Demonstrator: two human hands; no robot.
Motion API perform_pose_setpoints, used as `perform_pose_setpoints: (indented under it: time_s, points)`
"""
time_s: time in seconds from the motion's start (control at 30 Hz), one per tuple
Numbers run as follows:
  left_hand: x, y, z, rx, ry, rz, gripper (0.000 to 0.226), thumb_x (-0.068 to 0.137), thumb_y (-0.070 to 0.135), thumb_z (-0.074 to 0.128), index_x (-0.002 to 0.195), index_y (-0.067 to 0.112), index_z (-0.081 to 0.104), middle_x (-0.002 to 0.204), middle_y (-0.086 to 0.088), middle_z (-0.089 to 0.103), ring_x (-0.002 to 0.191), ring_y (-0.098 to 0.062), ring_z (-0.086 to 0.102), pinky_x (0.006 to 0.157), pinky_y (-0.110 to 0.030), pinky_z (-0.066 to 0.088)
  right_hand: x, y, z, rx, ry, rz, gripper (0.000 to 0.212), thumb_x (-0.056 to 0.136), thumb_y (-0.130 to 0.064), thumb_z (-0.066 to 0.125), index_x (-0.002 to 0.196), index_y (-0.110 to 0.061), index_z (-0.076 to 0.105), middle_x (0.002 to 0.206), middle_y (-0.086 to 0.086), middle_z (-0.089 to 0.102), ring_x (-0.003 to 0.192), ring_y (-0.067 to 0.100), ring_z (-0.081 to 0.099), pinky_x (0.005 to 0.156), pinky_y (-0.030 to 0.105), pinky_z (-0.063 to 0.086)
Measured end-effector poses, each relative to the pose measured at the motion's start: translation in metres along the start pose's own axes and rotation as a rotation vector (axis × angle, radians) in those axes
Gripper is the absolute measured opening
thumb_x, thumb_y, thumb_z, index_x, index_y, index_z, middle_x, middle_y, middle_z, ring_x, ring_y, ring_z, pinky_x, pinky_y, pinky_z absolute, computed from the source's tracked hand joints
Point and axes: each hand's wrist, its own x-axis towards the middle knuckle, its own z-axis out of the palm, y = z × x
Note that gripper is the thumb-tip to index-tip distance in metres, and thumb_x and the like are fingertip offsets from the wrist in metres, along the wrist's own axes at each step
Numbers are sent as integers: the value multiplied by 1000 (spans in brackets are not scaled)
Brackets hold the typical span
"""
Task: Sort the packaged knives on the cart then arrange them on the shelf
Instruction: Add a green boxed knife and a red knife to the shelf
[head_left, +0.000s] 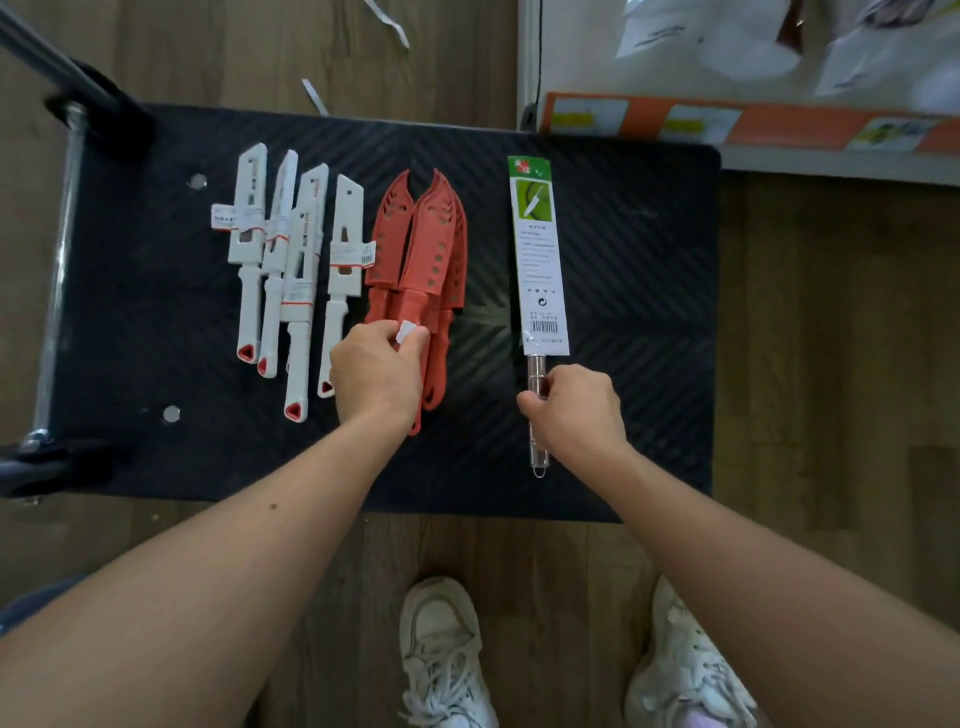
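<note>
Right hand (576, 410) grips the steel handle of a slim knife in a green-topped white card sleeve (540, 260), its tip pointing straight away from it. Left hand (379, 374) pinches a white tag (407, 331) on stacked red-sheathed knives (421, 249) pointing likewise.

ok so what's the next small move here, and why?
Probably the right hand lets go of the carded knife, leaving it parallel to the rest: it seems to lie flat on the cart, apart from the red knives and white knives, so the three kinds look sorted. The left hand holds the red handles.
</note>
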Motion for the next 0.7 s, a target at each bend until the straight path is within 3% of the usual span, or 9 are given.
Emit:
perform_pose_setpoints:
  time_s: [0.13, 0.23, 0.3, 0.4, 0.53, 0.7]
  points:
    - [-29, 46, -29, -182, 22, -22, 28, 90, 26, 57, 66, 14, 64, 72, -18, 67, 75, -35, 66, 75, -48, 55, -39, -12, -45, 8, 20, -35, 18, 91, -23, 56, 81, -8, 55, 87, 10, 63, 73, 20, 60, 51, 23, 44]
    - [-55, 103, -60, -295, 24, -48, 30, 92, 28, 55, 63, 24, 59, 67, -7, 64, 71, -28, 63, 72, -39, 53, -74, -32, -94, 26, 52, -76, 21, 91, -26, 57, 86, -6, 59, 91, 10, 65, 80, 22, 64, 68, 33, 55]
    - [-69, 146, -84, -344, 21, -3, 26, 93, 30, 52, 73, 18, 65, 65, 2, 61, 66, -17, 59, 66, -30, 48, -98, -51, -134, 11, 93, -125, 22, 90, -27, 57, 90, -5, 61, 93, 10, 65, 83, 23, 65, 75, 35, 56]
    - [-92, 212, -125, -419, 34, 92, 24, 94, 30, 50, 89, 14, 67, 67, 7, 61, 64, -7, 56, 65, -22, 45, -137, -79, -199, -30, 160, -219, 22, 91, -28, 57, 90, -6, 60, 95, 10, 65, 85, 23, 63, 76, 35, 54]
    - [-133, 291, -190, -543, 18, 192, 23, 93, 29, 52, 95, 12, 67, 71, 5, 63, 70, -12, 60, 75, -33, 50, -200, -117, -283, 4, 242, -312, 23, 90, -28, 58, 93, -5, 62, 88, 7, 63, 77, 17, 59, 63, 25, 48]
    - [-198, 372, -269, -686, -11, 254, 21, 93, 22, 53, 98, 7, 65, 72, 4, 63, 58, 2, 60, 64, -16, 50, -287, -155, -367, 141, 319, -434, 24, 88, -25, 58, 77, -3, 60, 74, 7, 62, 73, 19, 60, 74, 33, 55]
